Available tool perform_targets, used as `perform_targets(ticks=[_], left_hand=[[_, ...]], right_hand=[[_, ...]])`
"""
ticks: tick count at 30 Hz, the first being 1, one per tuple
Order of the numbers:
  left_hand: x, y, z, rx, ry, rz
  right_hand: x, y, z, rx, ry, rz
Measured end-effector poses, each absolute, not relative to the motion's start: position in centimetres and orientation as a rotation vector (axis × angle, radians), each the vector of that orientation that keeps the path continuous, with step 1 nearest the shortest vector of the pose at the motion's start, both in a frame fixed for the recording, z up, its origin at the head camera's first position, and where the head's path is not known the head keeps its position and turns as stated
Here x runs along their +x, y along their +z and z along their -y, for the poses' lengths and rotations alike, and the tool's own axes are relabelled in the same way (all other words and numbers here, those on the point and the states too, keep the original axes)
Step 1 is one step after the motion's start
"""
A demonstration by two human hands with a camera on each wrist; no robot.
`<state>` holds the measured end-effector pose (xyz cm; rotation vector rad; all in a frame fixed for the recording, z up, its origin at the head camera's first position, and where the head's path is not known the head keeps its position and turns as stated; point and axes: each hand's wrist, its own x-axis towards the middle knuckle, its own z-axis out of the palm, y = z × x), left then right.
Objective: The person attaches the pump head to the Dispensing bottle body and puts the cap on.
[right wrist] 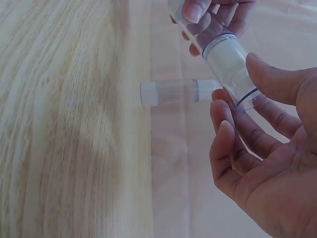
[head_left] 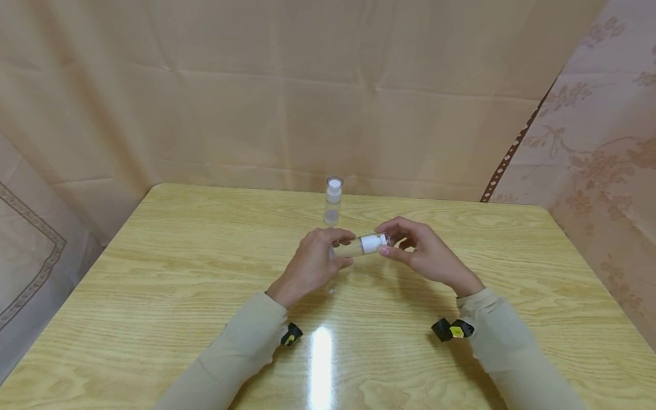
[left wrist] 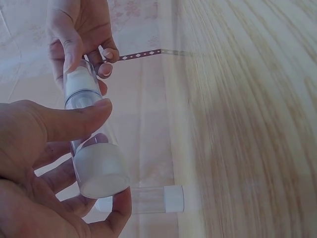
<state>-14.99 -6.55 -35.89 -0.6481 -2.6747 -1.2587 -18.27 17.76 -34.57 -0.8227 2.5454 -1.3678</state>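
My left hand (head_left: 311,260) holds a clear pump bottle (head_left: 350,249) in the air above the table, tilted nearly level. Its thumb and fingers curl round the clear body, and the white base (left wrist: 101,171) shows in the left wrist view. On the other end is a white pump top (head_left: 371,243) under a clear cap (right wrist: 243,94). My right hand (head_left: 427,253) pinches this capped end between thumb and fingers. A second bottle (head_left: 332,205) of the same kind stands upright on the table beyond the hands, with a white top.
The wooden table (head_left: 169,273) stretches out on all sides of the hands. Behind its far edge hangs a beige curtain (head_left: 287,114); a flowered cloth (head_left: 599,154) hangs on the right. Each wrist wears a small black camera mount (head_left: 453,329).
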Motion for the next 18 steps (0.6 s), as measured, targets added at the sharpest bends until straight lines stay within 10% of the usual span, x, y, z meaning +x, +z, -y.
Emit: perform_targets(ticks=[18], left_hand=[[-14.83, -35.87, 6.76, -0.623, -1.246, 2.665]], right_hand=[[-18.02, -35.22, -16.92, -0.823, -1.432, -2.577]])
